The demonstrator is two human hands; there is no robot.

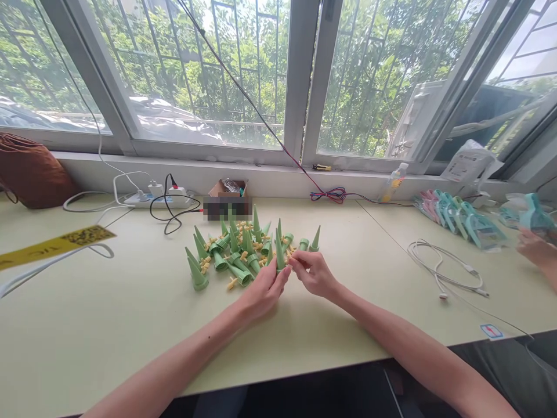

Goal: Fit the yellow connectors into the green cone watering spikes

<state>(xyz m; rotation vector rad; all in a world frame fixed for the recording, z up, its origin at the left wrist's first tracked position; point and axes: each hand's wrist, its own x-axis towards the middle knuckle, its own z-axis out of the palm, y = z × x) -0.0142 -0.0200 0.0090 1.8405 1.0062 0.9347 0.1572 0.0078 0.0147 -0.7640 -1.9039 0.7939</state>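
My left hand [263, 290] is closed around a green watering spike [279, 252], its pointed end up, just above the pale table [143, 325]. Against the right side of that spike, the fingertips of my right hand [317, 276] pinch a small yellow valve [289, 262], which is mostly hidden. Beyond my hands lies a loose heap of more green spikes [237, 273], some standing on their wide ends, some on their sides with the hollow end showing. Several small yellow valves [232, 284] are scattered among them.
A small open cardboard box [241, 190] stands behind the heap. Left of it are a power strip [161, 200] and black and white cables. On the right lie a white cable [439, 267], packaged pastel items [461, 217] and a bottle [394, 183]. Another person's hand [537, 249] holds a teal item.
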